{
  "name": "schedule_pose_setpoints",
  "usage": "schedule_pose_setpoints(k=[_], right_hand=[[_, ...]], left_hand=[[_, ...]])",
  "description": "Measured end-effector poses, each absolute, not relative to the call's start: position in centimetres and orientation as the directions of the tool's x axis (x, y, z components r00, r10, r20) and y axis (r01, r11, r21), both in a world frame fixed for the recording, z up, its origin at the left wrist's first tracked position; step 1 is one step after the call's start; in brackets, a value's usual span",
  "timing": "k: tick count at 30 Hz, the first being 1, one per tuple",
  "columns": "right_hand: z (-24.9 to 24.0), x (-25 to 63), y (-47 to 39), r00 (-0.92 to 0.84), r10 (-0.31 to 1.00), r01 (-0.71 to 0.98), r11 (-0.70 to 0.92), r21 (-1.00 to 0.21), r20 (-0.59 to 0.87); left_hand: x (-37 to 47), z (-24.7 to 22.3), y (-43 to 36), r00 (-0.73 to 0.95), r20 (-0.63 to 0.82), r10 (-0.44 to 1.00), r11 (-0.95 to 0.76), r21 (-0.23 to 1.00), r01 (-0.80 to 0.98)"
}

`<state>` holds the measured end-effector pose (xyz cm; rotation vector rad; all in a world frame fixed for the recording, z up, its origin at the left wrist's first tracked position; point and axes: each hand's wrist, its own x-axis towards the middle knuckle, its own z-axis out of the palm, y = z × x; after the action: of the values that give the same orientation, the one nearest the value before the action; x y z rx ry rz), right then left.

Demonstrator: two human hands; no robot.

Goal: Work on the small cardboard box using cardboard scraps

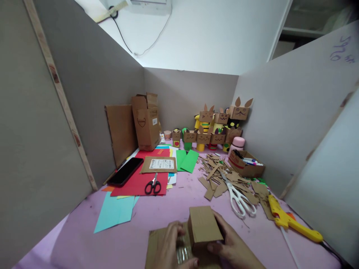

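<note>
The left hand and right hand are both closed around a small cardboard box, low at the near edge of the pink surface, on a flat cardboard sheet. Beyond lies open room, then black scissors (the label beyond them is unreadable), white scissors, a yellow glue gun.

Soft, even light falls from above, brightest on the far white wall. The near table lies dimmer, shadows faint. The wide lens bends the side panels; the hands look slightly blurred.
</note>
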<state>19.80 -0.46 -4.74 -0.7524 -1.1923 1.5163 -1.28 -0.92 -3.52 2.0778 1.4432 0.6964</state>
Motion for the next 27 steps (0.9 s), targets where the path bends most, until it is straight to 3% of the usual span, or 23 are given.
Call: schedule_pose_setpoints(k=[5,9,12,15,18,21,23,25,27], right_hand=[[-4.0,20.0,-0.5,-0.331,0.935,-0.281,0.034,-0.959,0.13],[-3.6,19.8,-0.4,-0.329,0.931,-0.257,0.072,-0.964,0.157],[-3.5,19.9,-0.3,-0.335,0.922,-0.219,0.121,-0.968,0.192],[-3.7,20.4,-0.2,-0.308,0.92,-0.075,0.229,-0.971,0.241],[-4.0,21.2,-0.6,-0.25,0.948,0.208,0.251,-0.945,0.197],[-4.3,21.9,-1.4,-0.265,0.962,0.57,0.209,-0.794,0.063],[-5.2,22.2,-1.9,-0.291,0.957,0.718,0.235,-0.655,0.025],[-6.8,22.5,-2.3,-0.3,0.949,0.801,0.308,-0.513,0.1],[-8.7,22.7,-2.6,-0.34,0.903,0.853,0.414,-0.319,0.263]], left_hand=[[-0.7,-3.6,-0.4,0.407,-0.058,0.912,-0.223,0.763,0.607],[-0.5,-4.0,-0.1,0.422,0.059,0.905,-0.3,0.79,0.534],[-0.5,-3.7,0.0,0.42,0.064,0.905,-0.318,0.758,0.569],[-0.6,-3.2,0.1,0.436,0.069,0.898,-0.347,0.721,0.6],[-0.8,-2.7,0.3,0.45,0.101,0.887,-0.395,0.671,0.628],[-1.1,-2.4,0.8,0.457,0.107,0.883,-0.427,0.586,0.688],[-1.3,-2.3,1.1,0.46,0.089,0.883,-0.438,0.507,0.743],[-1.5,-2.4,1.3,0.454,0.081,0.887,-0.44,0.446,0.78],[-1.6,-2.7,1.4,0.45,0.096,0.888,-0.447,0.416,0.792]])
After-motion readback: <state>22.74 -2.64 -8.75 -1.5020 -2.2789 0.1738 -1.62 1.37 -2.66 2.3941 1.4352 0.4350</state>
